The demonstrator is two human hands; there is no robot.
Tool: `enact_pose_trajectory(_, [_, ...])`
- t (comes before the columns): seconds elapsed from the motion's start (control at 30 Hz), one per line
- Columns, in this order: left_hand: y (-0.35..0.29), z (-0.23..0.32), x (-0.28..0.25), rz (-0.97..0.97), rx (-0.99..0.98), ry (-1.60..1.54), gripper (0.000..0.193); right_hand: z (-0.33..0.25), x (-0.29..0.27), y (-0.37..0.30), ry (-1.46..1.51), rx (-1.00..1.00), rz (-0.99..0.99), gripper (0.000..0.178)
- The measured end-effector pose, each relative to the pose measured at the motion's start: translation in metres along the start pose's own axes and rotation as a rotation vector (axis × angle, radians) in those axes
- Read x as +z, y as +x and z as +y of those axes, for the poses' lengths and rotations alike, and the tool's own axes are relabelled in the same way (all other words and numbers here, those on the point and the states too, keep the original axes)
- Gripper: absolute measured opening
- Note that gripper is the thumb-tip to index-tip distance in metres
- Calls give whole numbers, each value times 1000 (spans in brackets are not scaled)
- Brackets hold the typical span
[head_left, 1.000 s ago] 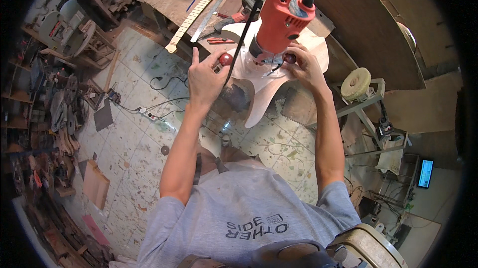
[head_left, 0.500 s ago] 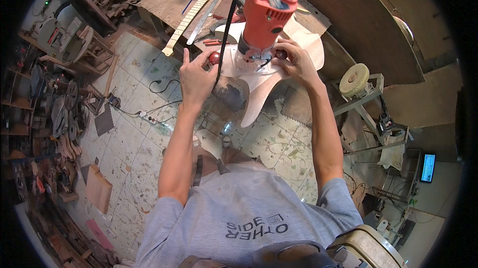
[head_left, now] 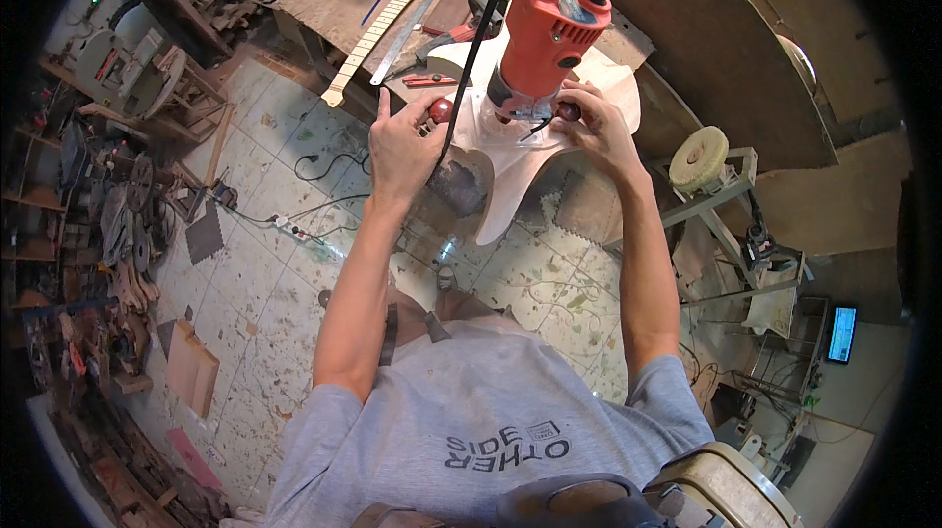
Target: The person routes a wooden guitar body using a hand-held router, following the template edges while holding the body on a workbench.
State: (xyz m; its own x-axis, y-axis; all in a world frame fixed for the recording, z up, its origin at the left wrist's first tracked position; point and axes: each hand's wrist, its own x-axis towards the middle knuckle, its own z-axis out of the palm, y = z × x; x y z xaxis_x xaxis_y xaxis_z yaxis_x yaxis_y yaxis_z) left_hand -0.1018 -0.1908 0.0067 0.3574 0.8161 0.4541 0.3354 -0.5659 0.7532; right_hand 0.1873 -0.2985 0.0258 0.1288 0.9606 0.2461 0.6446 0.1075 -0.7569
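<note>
A red-orange router (head_left: 551,42) stands upright on a pale wooden guitar body (head_left: 505,180). Its clear base plate (head_left: 508,132) rests on the wood near one curved horn. My left hand (head_left: 400,147) grips the round red knob (head_left: 441,111) at the router's left, with one finger sticking up. On the other side, the fingers of my right hand (head_left: 601,132) close round a darker red knob (head_left: 568,112). A thick black cord (head_left: 467,67) loops from the router's top down past my left hand. The bit and the wood beneath the motor are mostly hidden.
On the workbench (head_left: 314,8) lie a fretted guitar neck (head_left: 378,39), a steel ruler (head_left: 410,29) and a red utility knife (head_left: 429,80). A round yellowish buffing wheel (head_left: 698,158) stands at the right. Cables and a power strip (head_left: 294,230) lie on the tiled floor.
The router has slid to the right across the guitar body, both hands moving along with it on the knobs. The guitar body stays nearly in place.
</note>
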Motion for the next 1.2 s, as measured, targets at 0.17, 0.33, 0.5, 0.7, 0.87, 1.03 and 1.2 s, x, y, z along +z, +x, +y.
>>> enact_pose_trajectory(0.17, [-1, -8, -4, 0, -29, 13, 33, -6, 5, 3, 17, -3, -25, 39])
enact_pose_trajectory(0.33, [-12, -9, -15, -6, -25, 65, 41, -14, 12, -5, 8, -28, -11, 40])
enact_pose_trajectory(0.5, [-17, -7, -13, 1, -12, 66, 44, -15, 9, -5, 25, 6, -35, 42])
enact_pose_trajectory(0.7, [-21, 0, -15, -8, -39, 46, 44, -15, 7, -7, 21, 17, -57, 41])
enact_pose_trajectory(0.87, [-24, -9, -18, 6, -21, 62, 41, -22, 10, -7, 5, 14, -62, 41])
enact_pose_trajectory(1.03, [-12, -16, -18, 0, -34, 45, 40, -24, 15, 0, -17, -28, -12, 42])
enact_pose_trajectory(1.2, [2, -10, -16, -29, -48, 15, 41, -4, 14, 9, 0, -16, -6, 43])
